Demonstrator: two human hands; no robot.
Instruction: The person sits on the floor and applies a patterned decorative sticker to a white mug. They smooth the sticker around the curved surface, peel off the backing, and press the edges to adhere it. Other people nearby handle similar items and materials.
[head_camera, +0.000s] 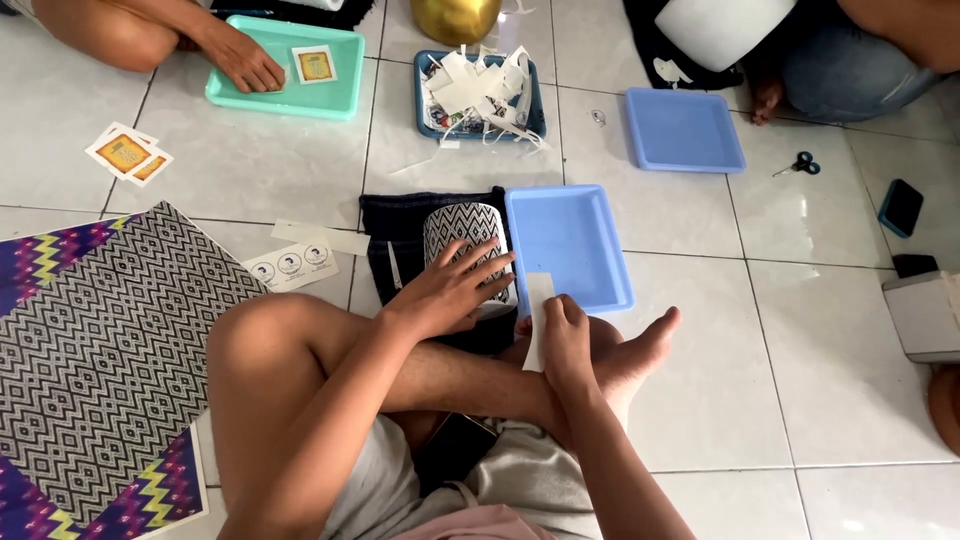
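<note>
I sit cross-legged on a tiled floor. My left hand (447, 288) lies flat with fingers spread on a cylinder wrapped in black-and-white zigzag paper (459, 228), which rests on a dark folded cloth (400, 230). My right hand (565, 335) pinches a narrow white paper strip (537, 300) beside the cylinder, over my ankle. A shallow blue tray (570, 245) lies just right of the cylinder.
A patterned sheet (100, 350) lies at left, with sticker sheets (290, 265) and square labels (128, 153) near it. Another person's hand (245, 62) rests in a teal tray (285, 70). Farther off are a tray of paper scraps (480, 92), a second blue tray (684, 130), scissors (800, 164) and a phone (901, 207).
</note>
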